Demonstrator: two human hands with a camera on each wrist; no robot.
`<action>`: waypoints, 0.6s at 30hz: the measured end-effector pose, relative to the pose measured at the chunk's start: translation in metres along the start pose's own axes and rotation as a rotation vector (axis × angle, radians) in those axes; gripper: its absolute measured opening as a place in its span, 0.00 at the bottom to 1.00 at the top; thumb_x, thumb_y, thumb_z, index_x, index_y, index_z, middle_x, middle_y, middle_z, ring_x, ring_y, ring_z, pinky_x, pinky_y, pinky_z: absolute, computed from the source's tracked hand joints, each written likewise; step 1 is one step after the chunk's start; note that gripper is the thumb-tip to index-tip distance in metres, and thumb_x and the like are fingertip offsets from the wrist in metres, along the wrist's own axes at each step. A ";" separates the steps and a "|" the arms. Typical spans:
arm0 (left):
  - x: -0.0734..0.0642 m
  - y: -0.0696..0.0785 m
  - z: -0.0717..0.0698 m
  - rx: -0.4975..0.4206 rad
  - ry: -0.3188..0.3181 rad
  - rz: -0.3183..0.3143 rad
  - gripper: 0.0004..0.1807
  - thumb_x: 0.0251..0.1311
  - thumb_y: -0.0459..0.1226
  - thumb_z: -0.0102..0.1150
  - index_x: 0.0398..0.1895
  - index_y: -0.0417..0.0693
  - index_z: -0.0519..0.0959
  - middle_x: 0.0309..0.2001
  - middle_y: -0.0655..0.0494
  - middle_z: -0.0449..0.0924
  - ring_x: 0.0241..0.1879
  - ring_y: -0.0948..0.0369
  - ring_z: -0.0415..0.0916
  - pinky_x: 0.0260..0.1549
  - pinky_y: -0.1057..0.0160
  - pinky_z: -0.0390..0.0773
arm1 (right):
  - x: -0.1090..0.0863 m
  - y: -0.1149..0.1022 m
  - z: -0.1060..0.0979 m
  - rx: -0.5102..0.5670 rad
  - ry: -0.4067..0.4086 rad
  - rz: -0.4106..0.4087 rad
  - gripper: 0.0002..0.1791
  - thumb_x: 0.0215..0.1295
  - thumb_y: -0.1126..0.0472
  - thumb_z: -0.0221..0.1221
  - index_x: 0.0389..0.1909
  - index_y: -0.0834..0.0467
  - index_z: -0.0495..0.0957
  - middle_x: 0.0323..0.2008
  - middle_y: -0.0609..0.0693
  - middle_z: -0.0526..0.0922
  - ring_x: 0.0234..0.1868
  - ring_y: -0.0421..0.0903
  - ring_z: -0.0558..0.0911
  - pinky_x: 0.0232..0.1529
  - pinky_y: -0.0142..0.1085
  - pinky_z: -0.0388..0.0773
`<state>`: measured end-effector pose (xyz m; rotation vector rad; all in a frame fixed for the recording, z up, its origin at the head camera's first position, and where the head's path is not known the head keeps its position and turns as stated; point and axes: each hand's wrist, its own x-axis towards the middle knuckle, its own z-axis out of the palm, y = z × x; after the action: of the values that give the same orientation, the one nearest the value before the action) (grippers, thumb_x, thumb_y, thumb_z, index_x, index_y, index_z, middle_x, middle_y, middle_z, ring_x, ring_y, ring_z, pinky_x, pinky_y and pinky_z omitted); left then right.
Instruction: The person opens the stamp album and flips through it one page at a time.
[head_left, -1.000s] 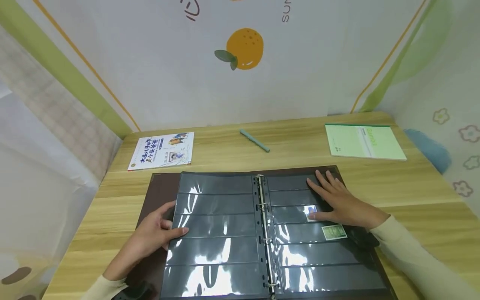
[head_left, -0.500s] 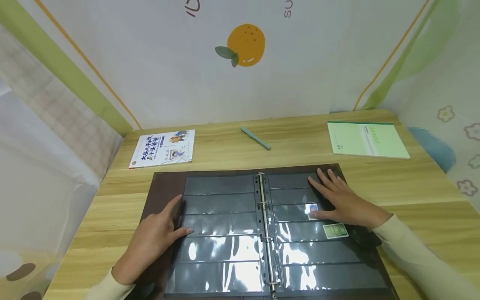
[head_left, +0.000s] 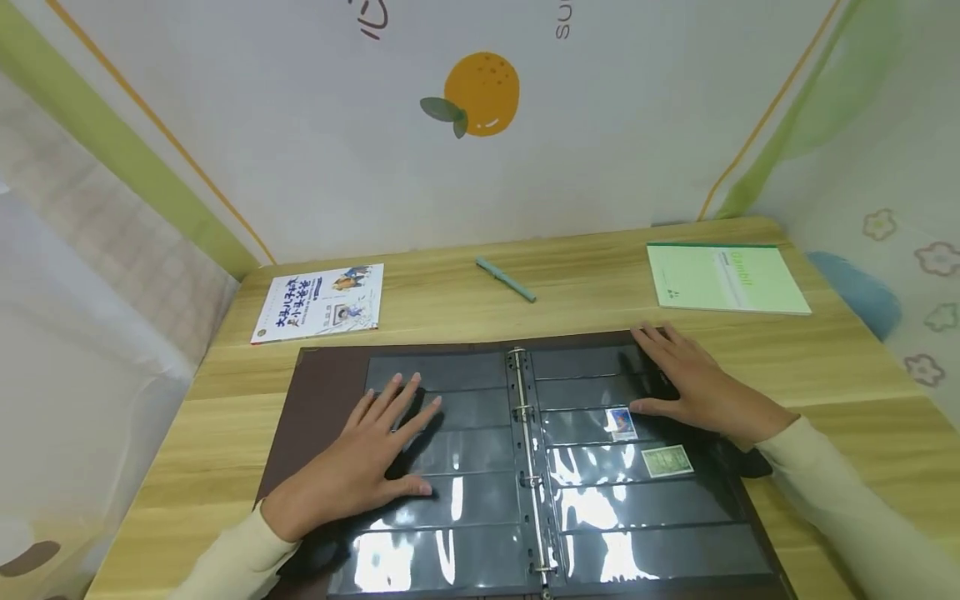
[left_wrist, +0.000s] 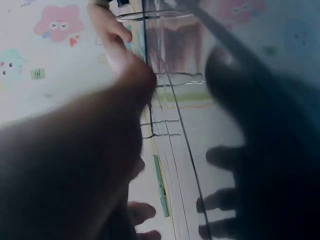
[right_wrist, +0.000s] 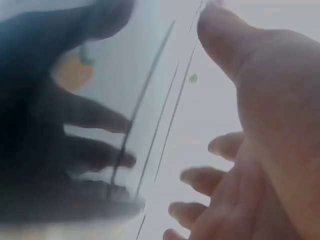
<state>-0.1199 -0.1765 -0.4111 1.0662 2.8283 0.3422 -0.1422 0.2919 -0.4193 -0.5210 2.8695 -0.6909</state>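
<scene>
Brown album [head_left: 487, 458] lies open, lower centre | your left hand [head_left: 367, 467], spread, empty, over its left page, perhaps to flatten it | your right hand [head_left: 693, 387], outstretched, empty, at its upper-right edge, likely to steady | blue stamp [head_left: 621, 423], green stamp [head_left: 667, 461] right of centre

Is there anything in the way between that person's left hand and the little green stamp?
Yes, the metal ring spine runs up the middle of the open album, between the left hand and the green stamp.

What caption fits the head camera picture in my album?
Left hand and right hand over an open binder, two stamp-like pictures on its right page.
</scene>
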 end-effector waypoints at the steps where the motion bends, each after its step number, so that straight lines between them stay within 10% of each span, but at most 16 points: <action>1: 0.001 0.000 0.001 -0.020 -0.026 0.002 0.57 0.52 0.69 0.62 0.82 0.60 0.51 0.82 0.40 0.40 0.81 0.38 0.38 0.71 0.29 0.46 | 0.000 0.003 -0.003 -0.009 0.001 0.007 0.61 0.59 0.32 0.65 0.82 0.53 0.42 0.81 0.63 0.43 0.81 0.67 0.37 0.74 0.70 0.39; 18: 0.004 0.006 0.010 -0.086 -0.195 -0.024 0.70 0.36 0.73 0.70 0.83 0.63 0.46 0.82 0.36 0.31 0.80 0.33 0.31 0.69 0.23 0.37 | 0.002 0.004 -0.014 -0.146 0.017 0.011 0.61 0.56 0.31 0.66 0.80 0.61 0.50 0.74 0.67 0.65 0.75 0.67 0.62 0.76 0.63 0.37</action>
<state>-0.1175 -0.1681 -0.4193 0.9896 2.6280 0.3350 -0.1488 0.3002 -0.4087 -0.5206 2.9513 -0.4884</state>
